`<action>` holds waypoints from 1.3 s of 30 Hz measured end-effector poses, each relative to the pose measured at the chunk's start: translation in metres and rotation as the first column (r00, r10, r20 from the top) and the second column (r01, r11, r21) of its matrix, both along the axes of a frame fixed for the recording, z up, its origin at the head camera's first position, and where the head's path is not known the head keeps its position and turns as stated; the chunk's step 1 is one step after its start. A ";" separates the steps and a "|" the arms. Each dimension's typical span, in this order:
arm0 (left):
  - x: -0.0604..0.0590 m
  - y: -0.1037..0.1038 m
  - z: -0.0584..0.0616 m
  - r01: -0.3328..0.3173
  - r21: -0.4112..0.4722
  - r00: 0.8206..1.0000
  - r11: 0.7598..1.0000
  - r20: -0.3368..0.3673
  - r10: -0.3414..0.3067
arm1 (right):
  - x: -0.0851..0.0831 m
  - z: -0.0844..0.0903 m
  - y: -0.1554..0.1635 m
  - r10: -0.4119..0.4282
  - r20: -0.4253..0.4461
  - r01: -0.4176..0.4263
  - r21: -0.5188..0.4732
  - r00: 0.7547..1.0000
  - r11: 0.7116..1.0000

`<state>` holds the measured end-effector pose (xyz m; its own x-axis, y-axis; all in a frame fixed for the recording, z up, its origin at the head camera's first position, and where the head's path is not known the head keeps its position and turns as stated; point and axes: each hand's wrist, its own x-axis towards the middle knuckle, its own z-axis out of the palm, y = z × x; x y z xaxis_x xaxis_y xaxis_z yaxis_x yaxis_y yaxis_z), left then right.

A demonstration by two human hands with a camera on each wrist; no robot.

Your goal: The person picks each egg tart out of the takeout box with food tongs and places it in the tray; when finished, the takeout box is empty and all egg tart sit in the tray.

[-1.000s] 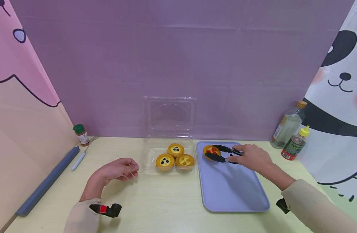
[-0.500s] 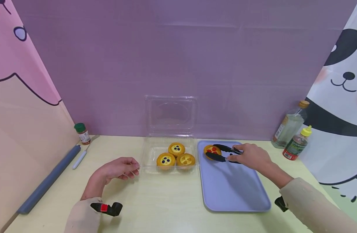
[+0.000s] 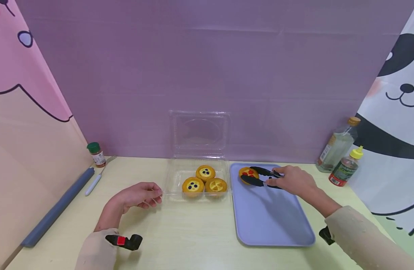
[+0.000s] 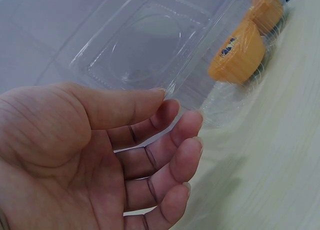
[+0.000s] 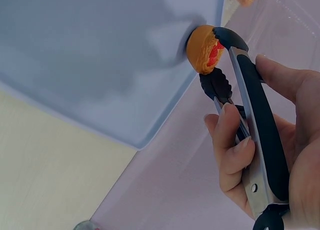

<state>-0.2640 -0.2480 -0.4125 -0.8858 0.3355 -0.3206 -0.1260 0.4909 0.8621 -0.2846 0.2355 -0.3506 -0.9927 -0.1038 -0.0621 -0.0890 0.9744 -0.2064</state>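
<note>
Left hand (image 3: 139,194), fingers loosely bent, empty; right hand (image 3: 294,180), fingers curled round black tongs (image 3: 253,181), which flank the red-topped tart (image 3: 246,174), right of centre, near the upper-left corner of the tray (image 3: 271,227); light, even pressure should avoid crushing.

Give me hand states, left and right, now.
Left hand: open, fingers loosely bent, nothing visibly held; contact with the clear plastic clamshell can't be told.
Right hand: closed, holding black-tipped tongs, tips either side of the red-topped tart.
</note>
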 end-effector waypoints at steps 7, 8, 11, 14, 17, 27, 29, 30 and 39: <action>-0.001 -0.001 -0.001 0.005 0.008 1.000 1.000 -0.006 -0.005 | -0.002 0.002 0.000 -0.001 0.010 0.001 0.000 1.000 1.000; -0.001 -0.001 -0.001 0.006 0.010 1.000 1.000 -0.006 -0.006 | -0.002 0.003 0.000 0.000 0.010 0.000 0.001 1.000 1.000; -0.001 0.000 0.000 0.010 0.012 1.000 1.000 -0.008 -0.010 | -0.002 0.003 0.000 -0.003 0.015 0.003 0.000 1.000 1.000; -0.001 0.000 0.001 0.008 0.010 1.000 1.000 -0.009 -0.008 | -0.003 0.004 0.001 -0.005 0.014 0.005 -0.002 1.000 1.000; -0.001 -0.001 0.001 0.006 0.013 1.000 1.000 -0.007 -0.006 | -0.003 0.003 0.002 -0.011 0.017 0.011 -0.007 1.000 1.000; -0.002 -0.002 -0.001 0.016 0.011 1.000 1.000 -0.002 -0.016 | -0.003 0.001 0.002 -0.020 0.043 0.020 -0.015 0.999 1.000; -0.002 -0.001 -0.002 0.010 0.013 1.000 1.000 -0.005 -0.010 | -0.003 0.001 0.003 -0.021 0.047 0.022 -0.015 0.999 1.000; -0.002 -0.001 -0.002 0.007 0.012 1.000 1.000 -0.005 -0.007 | -0.003 0.001 0.003 -0.023 0.049 0.024 -0.015 0.999 1.000; -0.002 -0.001 -0.003 0.000 0.008 1.000 1.000 -0.002 0.000 | -0.002 0.003 0.005 -0.023 0.031 0.024 -0.005 0.999 1.000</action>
<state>-0.2662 -0.2486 -0.4154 -0.8865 0.3383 -0.3158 -0.1239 0.4840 0.8663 -0.2869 0.2404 -0.3478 -0.9924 -0.0809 -0.0923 -0.0596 0.9750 -0.2143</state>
